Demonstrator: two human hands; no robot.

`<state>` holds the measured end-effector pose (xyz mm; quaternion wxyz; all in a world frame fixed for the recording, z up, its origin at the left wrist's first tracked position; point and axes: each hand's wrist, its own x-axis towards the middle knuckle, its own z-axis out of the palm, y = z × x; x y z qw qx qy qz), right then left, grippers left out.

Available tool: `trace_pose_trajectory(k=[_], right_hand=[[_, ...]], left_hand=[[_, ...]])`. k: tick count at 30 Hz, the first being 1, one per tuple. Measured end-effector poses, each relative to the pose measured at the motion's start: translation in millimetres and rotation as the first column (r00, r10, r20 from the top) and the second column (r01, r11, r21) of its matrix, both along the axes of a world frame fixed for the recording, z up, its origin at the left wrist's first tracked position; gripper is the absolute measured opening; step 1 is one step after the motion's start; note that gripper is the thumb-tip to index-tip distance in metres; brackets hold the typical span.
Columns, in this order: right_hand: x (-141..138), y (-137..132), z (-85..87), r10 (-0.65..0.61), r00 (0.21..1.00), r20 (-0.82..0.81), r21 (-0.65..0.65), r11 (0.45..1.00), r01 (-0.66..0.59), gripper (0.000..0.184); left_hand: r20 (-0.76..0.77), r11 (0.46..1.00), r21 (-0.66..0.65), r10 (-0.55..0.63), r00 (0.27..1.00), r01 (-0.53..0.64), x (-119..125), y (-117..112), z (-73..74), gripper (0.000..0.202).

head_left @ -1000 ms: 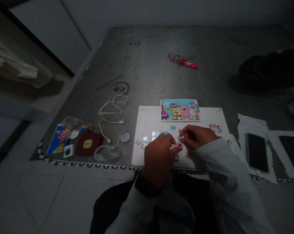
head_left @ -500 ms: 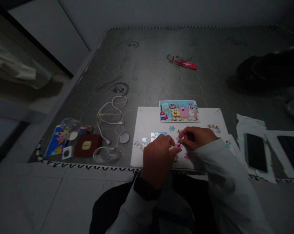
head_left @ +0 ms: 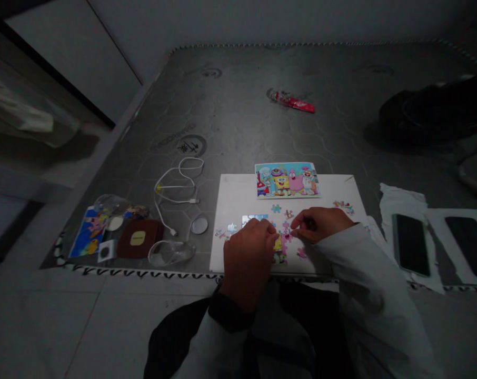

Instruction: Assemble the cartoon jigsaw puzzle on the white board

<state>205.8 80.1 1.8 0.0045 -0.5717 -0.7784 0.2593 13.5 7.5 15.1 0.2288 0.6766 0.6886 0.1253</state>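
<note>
A white board point(head_left: 238, 202) lies on a grey mattress, with a colourful cartoon reference picture point(head_left: 287, 180) at its far edge. Loose puzzle pieces point(head_left: 277, 208) and a small joined cluster point(head_left: 280, 250) are scattered on the board. My left hand point(head_left: 248, 258) rests curled on the board, its fingertips against the joined cluster. My right hand point(head_left: 319, 223) is pinched on a small pink puzzle piece point(head_left: 289, 231) right beside the cluster. More loose pieces point(head_left: 343, 206) lie at the board's right.
Left of the board lie a white charging cable point(head_left: 175, 189), a round lid point(head_left: 199, 225), a clear plastic bag point(head_left: 171, 251), a brown case point(head_left: 138, 238) and a printed card point(head_left: 86, 239). Two dark phones point(head_left: 410, 243) rest on white paper at right. A red wrapper point(head_left: 291, 101) lies farther back.
My left hand has slid slightly back and left, uncovering more of the joined cluster. My right hand stays pinched at the cluster's edge. The view has shifted a little.
</note>
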Motion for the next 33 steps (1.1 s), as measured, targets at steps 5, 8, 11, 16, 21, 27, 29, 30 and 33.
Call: trace_pose_trajectory(k=[5, 8, 11, 16, 21, 27, 29, 30, 33], right_hand=[[-3.4, -0.2, 4.6, -0.01, 0.999, 0.049, -0.04, 0.999, 0.012, 0.008], [-5.5, -0.3, 6.7, -0.02, 0.998, 0.065, -0.043, 0.999, 0.023, 0.008], [-8.2, -1.1, 9.8, -0.03, 0.997, 0.066, -0.025, 0.999, 0.032, 0.006], [-15.6, -2.7, 18.5, -0.032, 0.994, 0.109, 0.011, 0.999, 0.031, 0.006], [-17.2, -5.4, 25.4, -0.063, 0.993, 0.101, 0.073, 0.996, 0.056, 0.007], [24.4, -8.9, 32.0, -0.279, 0.956, 0.087, 0.245, 0.937, 0.251, 0.016], [42.2, -9.3, 31.9, -0.389, 0.915, 0.107, 0.288, 0.893, 0.346, 0.019], [50.1, -9.4, 31.1, -0.433, 0.894, 0.116, 0.298, 0.873, 0.385, 0.021], [68.0, -10.1, 27.1, -0.511, 0.85, 0.128, 0.305, 0.836, 0.456, 0.022]], left_hand=[[0.003, 1.0, -0.021, 0.001, 1.0, -0.001, 1.7, -0.1, -0.7, 0.009], [0.011, 1.0, -0.006, -0.006, 1.0, 0.006, 1.4, -0.1, -2.5, 0.009], [0.012, 1.0, -0.001, -0.029, 1.0, 0.029, 0.8, 1.0, -4.5, 0.009], [0.025, 0.998, -0.012, -0.066, 0.997, 0.066, 0.4, 3.2, -3.5, 0.007], [0.049, 0.996, -0.003, -0.085, 0.995, 0.085, -1.2, 4.3, -4.7, 0.009], [0.033, 0.998, 0.012, -0.057, 0.998, 0.056, -4.5, 2.3, 0.4, 0.007], [0.037, 0.999, 0.026, -0.04, 0.998, 0.039, -6.0, 0.6, 5.8, 0.007], [0.037, 0.999, 0.029, -0.031, 0.999, 0.03, -6.8, -0.4, 8.7, 0.007], [0.018, 1.0, 0.015, 0.009, 1.0, -0.01, -9.6, -2.8, 16.5, 0.008]])
